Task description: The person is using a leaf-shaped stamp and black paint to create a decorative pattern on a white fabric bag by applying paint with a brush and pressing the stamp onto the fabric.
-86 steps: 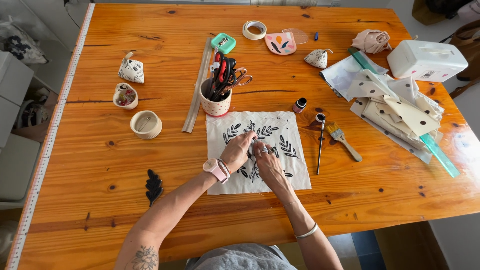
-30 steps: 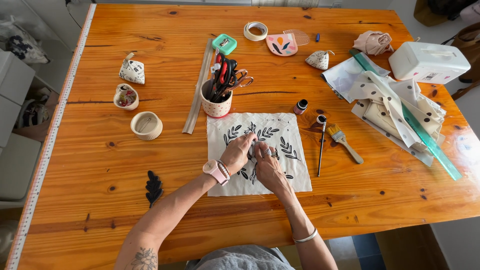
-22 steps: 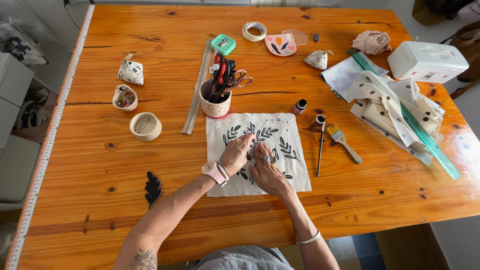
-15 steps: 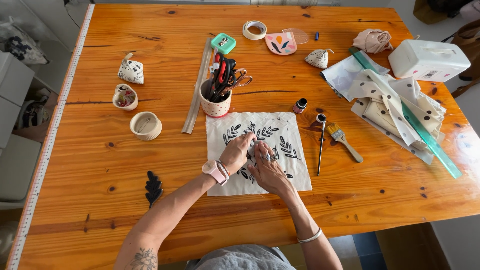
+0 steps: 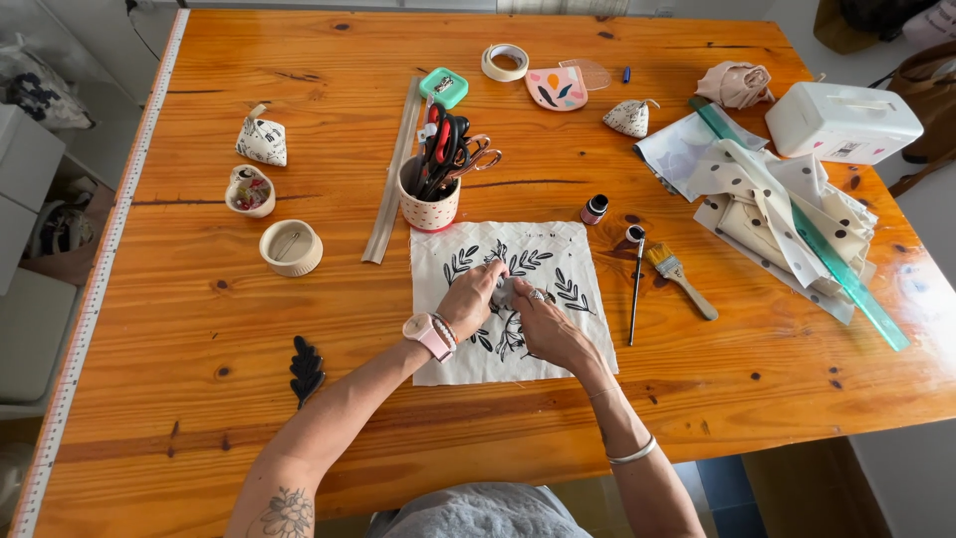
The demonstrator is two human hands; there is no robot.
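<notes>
On the big orange-stained wooden table (image 5: 199, 399), a square of white fabric printed with black leaf sprigs (image 5: 573, 254) lies flat, both hands meeting over its middle. Left hand (image 5: 468, 299) and right hand (image 5: 548, 334) pinch a small pale grey object (image 5: 505, 291) between fingertips — can't tell what it is. Risk as I see it: wet ink smearing under a wrist, or a sleeve-side nudge tipping the little black-capped ink bottle (image 5: 594, 208) just beside the cloth — messy.
</notes>
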